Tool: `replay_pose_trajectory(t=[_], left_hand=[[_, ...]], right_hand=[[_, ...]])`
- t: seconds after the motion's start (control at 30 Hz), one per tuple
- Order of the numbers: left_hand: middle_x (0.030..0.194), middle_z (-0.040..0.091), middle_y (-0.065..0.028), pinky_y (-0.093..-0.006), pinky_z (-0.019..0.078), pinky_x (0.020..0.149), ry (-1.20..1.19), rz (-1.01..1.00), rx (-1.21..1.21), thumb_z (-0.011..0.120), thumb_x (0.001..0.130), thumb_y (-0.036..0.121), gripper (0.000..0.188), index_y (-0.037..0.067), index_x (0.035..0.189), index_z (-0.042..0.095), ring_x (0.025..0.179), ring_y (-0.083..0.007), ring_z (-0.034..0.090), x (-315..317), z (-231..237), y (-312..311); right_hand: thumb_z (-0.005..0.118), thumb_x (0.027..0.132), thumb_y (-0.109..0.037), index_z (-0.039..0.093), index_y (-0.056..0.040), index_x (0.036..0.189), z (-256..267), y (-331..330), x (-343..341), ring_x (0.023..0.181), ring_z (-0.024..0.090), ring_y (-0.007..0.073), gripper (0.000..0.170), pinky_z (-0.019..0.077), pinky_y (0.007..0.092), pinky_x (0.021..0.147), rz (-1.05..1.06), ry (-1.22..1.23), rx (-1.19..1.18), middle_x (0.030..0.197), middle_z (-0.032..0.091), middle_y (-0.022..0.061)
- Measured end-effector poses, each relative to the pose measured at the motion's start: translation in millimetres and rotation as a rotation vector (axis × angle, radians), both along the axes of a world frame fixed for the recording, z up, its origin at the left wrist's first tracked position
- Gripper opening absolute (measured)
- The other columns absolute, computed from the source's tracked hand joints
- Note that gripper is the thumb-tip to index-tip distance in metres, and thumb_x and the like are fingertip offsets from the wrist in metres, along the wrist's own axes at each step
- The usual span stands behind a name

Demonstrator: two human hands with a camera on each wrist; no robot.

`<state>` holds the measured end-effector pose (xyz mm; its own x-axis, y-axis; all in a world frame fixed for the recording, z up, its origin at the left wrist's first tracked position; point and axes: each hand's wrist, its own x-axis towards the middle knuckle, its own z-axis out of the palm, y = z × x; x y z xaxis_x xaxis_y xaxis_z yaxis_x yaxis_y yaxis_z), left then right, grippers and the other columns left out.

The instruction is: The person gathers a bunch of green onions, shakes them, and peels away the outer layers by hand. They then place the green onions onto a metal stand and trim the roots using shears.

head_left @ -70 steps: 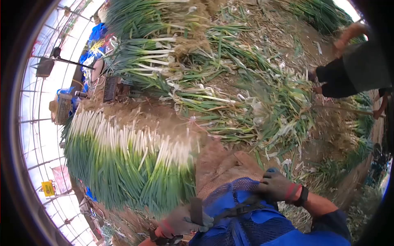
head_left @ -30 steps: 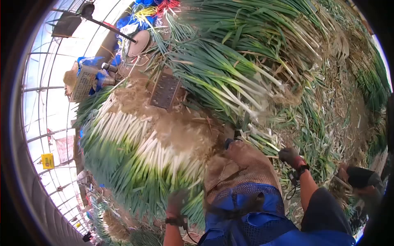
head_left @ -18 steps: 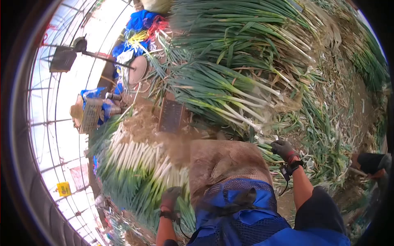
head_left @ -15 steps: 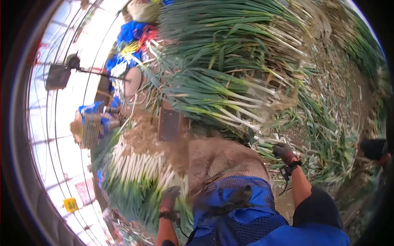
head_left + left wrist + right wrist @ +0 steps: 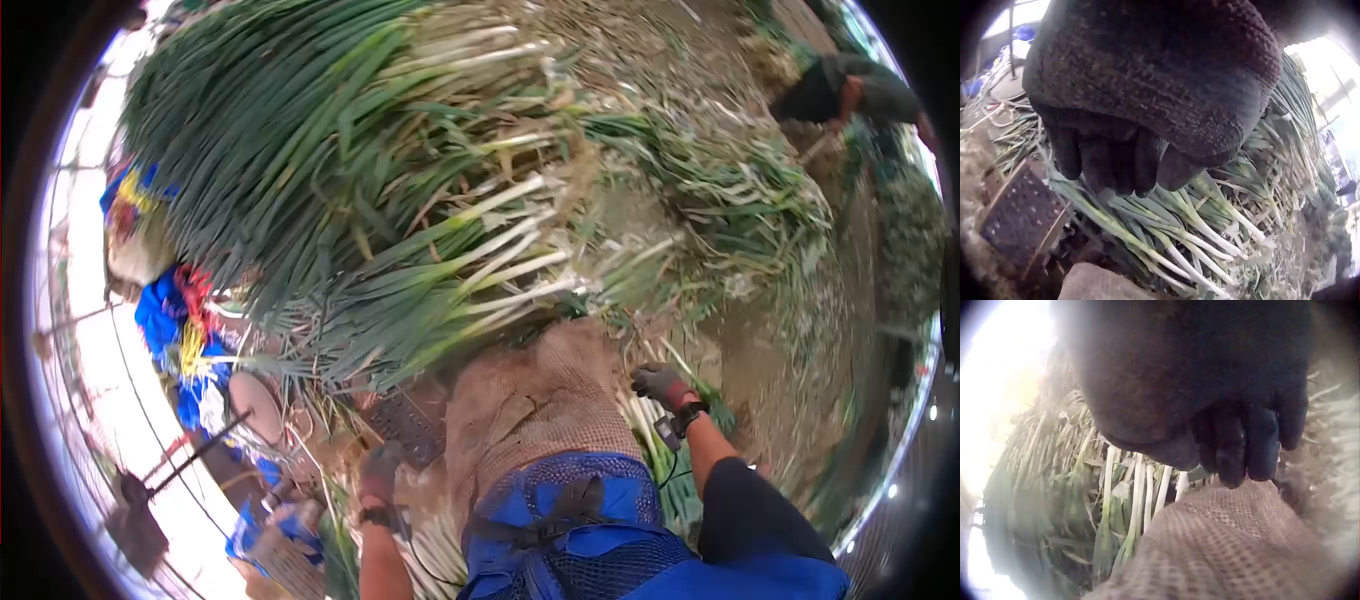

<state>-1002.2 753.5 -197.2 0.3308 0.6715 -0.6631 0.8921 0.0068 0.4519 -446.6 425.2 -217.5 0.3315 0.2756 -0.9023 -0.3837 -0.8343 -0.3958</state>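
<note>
Ahead of the left hand (image 5: 378, 475) and the right hand (image 5: 662, 385), leeks (image 5: 505, 275) lie in a broad pile, leaves to the left, white ends to the right. Step in hand: handling the leeks, judged to be at a pause between grips. Left hand: gloved, fingers loosely bent, no leek seen in them (the palm is turned from view). Right hand: gloved, fingers hanging loosely bent, likewise with nothing seen in them.

The next move appears to call for a forward reach, spread fingers, and a grip on the white ends of the nearest leeks. Further leeks lie beside the left hand toward the lap, and beside the right hand on the body side.

Obstructions: mesh cloth (image 5: 540, 400) covers the lap between the hands. A tray (image 5: 410, 425) sits near the left hand, on the pile side; whether they touch cannot be told. The cable (image 5: 675, 468) below the right hand could snag.

Surroundings: leaf litter (image 5: 740, 210) spreads ahead of the right hand; beyond it, another person (image 5: 850, 95) bends over. Left of the left hand stand a disc (image 5: 257, 408) and a basket (image 5: 290, 560).
</note>
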Motion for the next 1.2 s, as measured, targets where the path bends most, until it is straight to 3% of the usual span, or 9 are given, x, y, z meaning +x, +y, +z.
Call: replay_pose_trajectory(t=[0.1, 0.3, 0.4, 0.43, 0.6, 0.7, 0.73, 0.97, 1.2], left_hand=[[0.092, 0.075, -0.008, -0.0329, 0.0552, 0.072, -0.064, 0.271, -0.188, 0.071, 0.092, 0.015, 0.021, 0.0, 0.106, 0.077, 0.078, -0.0185, 0.069, 33.0, -22.8, 85.1], [0.092, 0.075, -0.0061, -0.0298, 0.0533, 0.069, -0.009, 0.018, -0.194, 0.071, 0.093, 0.018, 0.026, -0.003, 0.107, 0.077, 0.074, -0.0145, 0.066, 135.9, -36.1, 166.5], [0.08, 0.071, -0.0045, -0.0317, 0.0499, 0.07, 0.007, -0.048, -0.225, 0.071, 0.086, 0.023, 0.028, 0.001, 0.103, 0.078, 0.073, -0.0143, 0.062, 175.9, -52.6, 167.5], [0.082, 0.073, -0.0057, -0.0325, 0.0506, 0.071, 0.041, -0.114, -0.222, 0.071, 0.086, 0.024, 0.03, 0.001, 0.104, 0.078, 0.075, -0.015, 0.064, 180.3, -64.9, 170.4], [0.118, 0.075, -0.0187, -0.0417, 0.0527, 0.098, 0.137, -0.417, -0.141, 0.072, 0.088, 0.032, 0.04, 0.005, 0.118, 0.075, 0.114, -0.0336, 0.07, 229.7, -92.8, 160.2], [0.119, 0.074, -0.0198, -0.0416, 0.0511, 0.101, 0.035, -0.521, -0.133, 0.071, 0.09, 0.036, 0.042, 0.006, 0.119, 0.075, 0.115, -0.0347, 0.069, 262.2, -122.9, 159.0], [0.106, 0.077, -0.0162, -0.0345, 0.0542, 0.089, 0.044, -0.505, -0.065, 0.072, 0.09, 0.022, 0.037, -0.002, 0.118, 0.073, 0.097, -0.0214, 0.072, 286.3, -119.2, 149.8], [0.121, 0.071, -0.02, -0.0445, 0.0525, 0.097, -0.065, -0.912, 0.269, 0.079, 0.083, 0.033, 0.059, 0.004, 0.133, 0.065, 0.11, -0.0365, 0.068, 382.5, -245.9, 135.5], [0.134, 0.061, -0.0214, -0.0477, 0.0461, 0.106, -0.043, -0.944, 0.449, 0.093, 0.067, 0.04, 0.086, 0.003, 0.137, 0.058, 0.122, -0.0411, 0.059, 423.2, -311.0, 124.8]], right_hand=[[0.07, 0.098, -0.023, 0.07, 0.0065, 0.119, 13.3, 4.8, -67.8, 0.083, 0.071, 0.0183, 0.036, 0.0577, 0.0337, 0.077, -0.067, 0.025, -0.027, 0.097, 0.075, 0.0126], [0.071, 0.095, -0.032, 0.076, -0.0014, 0.104, 11.4, 32.7, -120.0, 0.079, 0.07, 0.0138, 0.033, 0.0555, 0.032, 0.076, 0.091, -0.074, -0.148, 0.086, 0.075, 0.0054], [0.069, 0.094, -0.036, 0.076, -0.0035, 0.101, -15.3, 37.8, -120.4, 0.077, 0.069, 0.0135, 0.034, 0.0539, 0.0326, 0.074, 0.116, -0.081, -0.127, 0.083, 0.074, 0.0047], [0.063, 0.091, -0.04, 0.076, -0.0061, 0.102, -29.7, 37.9, -121.0, 0.086, 0.072, 0.0289, 0.038, 0.0539, 0.0406, 0.083, 0.112, -0.07, -0.135, 0.093, 0.077, 0.0134], [0.06, 0.093, -0.036, 0.077, -0.0068, 0.099, -72.3, 78.3, -89.8, 0.089, 0.072, 0.0294, 0.034, 0.0538, 0.0413, 0.084, 0.112, -0.166, -0.125, 0.093, 0.076, 0.0138], [0.058, 0.094, -0.034, 0.077, -0.0056, 0.101, -111.6, 99.3, -87.0, 0.09, 0.071, 0.0317, 0.035, 0.0539, 0.0403, 0.083, 0.045, -0.193, -0.073, 0.093, 0.075, 0.0163], [0.059, 0.094, -0.035, 0.077, -0.0055, 0.102, -123.6, 108.3, -89.5, 0.09, 0.071, 0.0322, 0.035, 0.0539, 0.0401, 0.083, 0.023, -0.24, -0.04, 0.093, 0.075, 0.0172], [0.066, 0.093, -0.046, 0.076, -0.004, 0.109, -253.5, 177.3, -120.8, 0.092, 0.071, 0.0341, 0.045, 0.0538, 0.0425, 0.085, -0.529, -0.213, 0.131, 0.094, 0.075, 0.0192], [0.071, 0.087, -0.062, 0.072, -0.0047, 0.092, -292.7, 241.1, -98.6, 0.092, 0.072, 0.0393, 0.057, 0.0549, 0.0483, 0.083, -0.351, -0.359, -0.232, 0.096, 0.075, 0.0182]])
